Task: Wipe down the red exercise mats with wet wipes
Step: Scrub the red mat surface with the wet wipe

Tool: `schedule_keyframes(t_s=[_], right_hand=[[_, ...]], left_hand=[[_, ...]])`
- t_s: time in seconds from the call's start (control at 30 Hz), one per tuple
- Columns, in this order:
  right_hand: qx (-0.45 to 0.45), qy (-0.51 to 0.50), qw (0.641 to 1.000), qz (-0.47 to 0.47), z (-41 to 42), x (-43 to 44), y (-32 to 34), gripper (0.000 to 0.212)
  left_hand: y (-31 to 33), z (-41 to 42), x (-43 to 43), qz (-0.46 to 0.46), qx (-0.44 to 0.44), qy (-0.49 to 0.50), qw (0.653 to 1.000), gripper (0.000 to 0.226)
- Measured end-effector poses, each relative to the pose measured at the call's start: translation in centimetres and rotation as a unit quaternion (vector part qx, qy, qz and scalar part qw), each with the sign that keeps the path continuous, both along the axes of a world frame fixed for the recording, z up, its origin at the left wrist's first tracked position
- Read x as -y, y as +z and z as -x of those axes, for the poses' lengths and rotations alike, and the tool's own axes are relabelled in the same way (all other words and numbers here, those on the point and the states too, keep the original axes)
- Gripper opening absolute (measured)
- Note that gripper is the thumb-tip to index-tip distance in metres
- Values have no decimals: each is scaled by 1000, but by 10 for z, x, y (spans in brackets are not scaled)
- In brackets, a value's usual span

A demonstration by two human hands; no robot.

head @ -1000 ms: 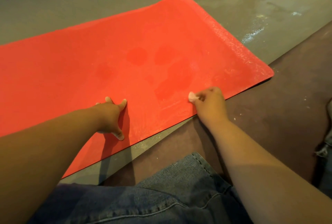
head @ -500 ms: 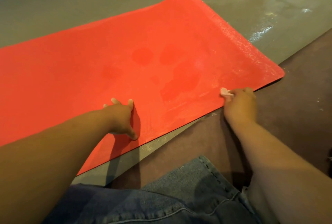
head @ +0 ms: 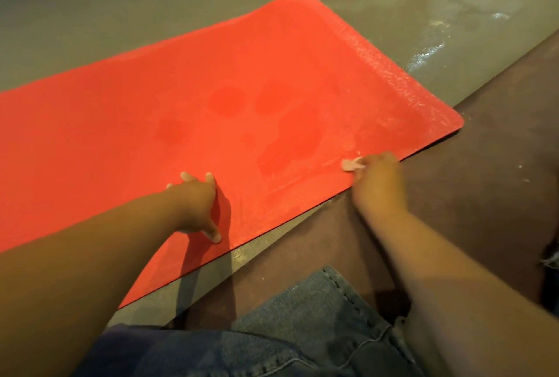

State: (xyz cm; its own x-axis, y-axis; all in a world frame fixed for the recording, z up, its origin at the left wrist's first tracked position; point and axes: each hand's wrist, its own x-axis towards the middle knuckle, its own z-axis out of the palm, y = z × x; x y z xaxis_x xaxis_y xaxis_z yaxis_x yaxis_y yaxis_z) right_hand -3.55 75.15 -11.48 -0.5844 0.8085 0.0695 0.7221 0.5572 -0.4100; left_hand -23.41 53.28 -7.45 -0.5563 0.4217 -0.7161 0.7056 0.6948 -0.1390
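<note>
The red mat (head: pixel 121 134) lies flat on the grey floor (head: pixel 90 13), its near long edge running diagonally beside a brown floor strip (head: pixel 484 195). The left hand (head: pixel 196 204) rests on the mat near that edge, fingers spread, with the thumb and fingertips touching the surface. The right hand (head: pixel 378 183) sits at the mat's near edge, towards its right end, fingers curled and pinching a small wadded wet wipe (head: pixel 352 163), which touches the mat. The right hand is slightly blurred, so individual finger positions cannot be told. Darker damp patches (head: pixel 290 122) mark the mat between and beyond the two hands. Whitish residue (head: pixel 393 80) lines the mat's right end. A denim-clad leg (head: pixel 302 331) occupies the lower foreground.
</note>
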Motion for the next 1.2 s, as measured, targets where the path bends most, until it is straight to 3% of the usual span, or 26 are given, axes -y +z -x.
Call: schedule_keyframes(t_s=[0.07, 0.13, 0.2, 0.27, 0.37, 0.43, 0.47, 0.57, 0.63, 0.7, 0.77, 0.87, 0.93, 1.0, 1.1, 1.2], right_hand=[[-30, 117, 991, 54, 23, 58, -4, 34], [-30, 288, 954, 75, 38, 119, -3, 26], [-29, 375, 923, 75, 43, 132, -2, 22], [-37, 322, 942, 83, 40, 91, -3, 25], [2, 115, 992, 50, 20, -5, 0, 24], [-8, -24, 999, 48, 6, -38, 3, 24], [0, -39, 998, 50, 8, -31, 5, 26], [-13, 128, 986, 102, 37, 50, -3, 37], [-4, 301, 949, 92, 49, 111, -5, 34], [-1, 396, 915, 78, 53, 116, -5, 26], [-17, 354, 931, 91, 51, 75, -1, 31], [-26, 87, 995, 27, 37, -8, 3, 30], [-9, -7, 1000, -17, 33, -13, 0, 30], [-24, 53, 998, 24, 43, 36, -4, 37], [-46, 261, 964, 38, 50, 125, -11, 33], [-40, 332, 941, 47, 55, 107, -8, 28]], left_hand=[[0, 0, 3, 5, -7, -5, 1000, 140], [0, 0, 6, 5, -13, -9, 1000, 139], [-1, 1, 7, 0, -17, -14, 1000, 140], [-1, 3, 9, -4, -15, -14, 1000, 140], [-3, 4, 10, -6, -11, -9, 1000, 140], [-4, 5, 8, -8, -5, -6, 1000, 141], [-4, 5, 8, -9, -1, -2, 1000, 141], [-4, 6, 8, -11, -3, -1, 1000, 142], [-5, 6, 10, -12, -7, 0, 1000, 142], [-5, 6, 10, -12, -7, -1, 1000, 142], [-6, 7, 10, -13, -3, 0, 1000, 142], [-7, 9, 9, -16, 1, -5, 1000, 141], [-6, 10, 7, -16, 6, -2, 1000, 141], [-6, 9, 7, -15, 6, -2, 1000, 140], [-8, 8, 10, -11, 3, -3, 1000, 141], [-6, 9, 10, -16, 1, -2, 1000, 141]])
